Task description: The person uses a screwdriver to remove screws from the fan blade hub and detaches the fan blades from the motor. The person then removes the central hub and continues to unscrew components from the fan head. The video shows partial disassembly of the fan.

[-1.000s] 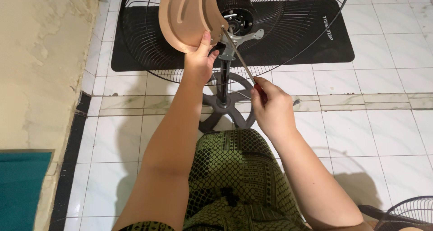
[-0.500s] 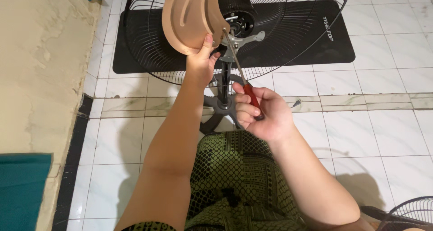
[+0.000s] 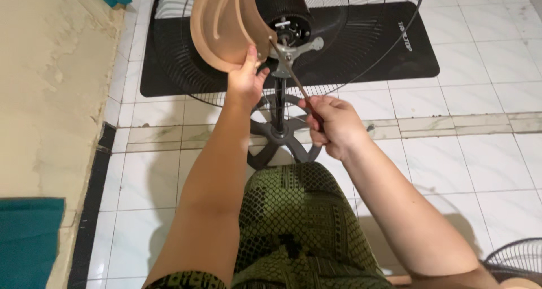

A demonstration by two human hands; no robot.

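My left hand (image 3: 244, 77) grips the lower edge of a tan fan blade (image 3: 223, 25) held against the metal hub bracket (image 3: 289, 51) of a standing fan. A screwdriver (image 3: 294, 77) with a red handle is held in my right hand (image 3: 332, 125); its thin shaft slants up and left, and its tip meets the blade at the bracket. Behind the blade are the black motor (image 3: 291, 26) and the black wire rear guard (image 3: 361, 40). The fan's pole (image 3: 278, 105) rises from a dark spoked base (image 3: 285, 136) between my hands.
A black floor mat (image 3: 395, 46) lies under the guard on white tiles. A beige wall (image 3: 51, 86) runs along the left, with a teal surface (image 3: 28, 238) at the lower left. Another wire guard (image 3: 516, 258) sits at the lower right. My green patterned clothing (image 3: 293, 227) fills the foreground.
My right hand turned on the screwdriver handle, fingers opening around it and then closing over it again. The view shifted slightly; my left hand kept holding the blade.
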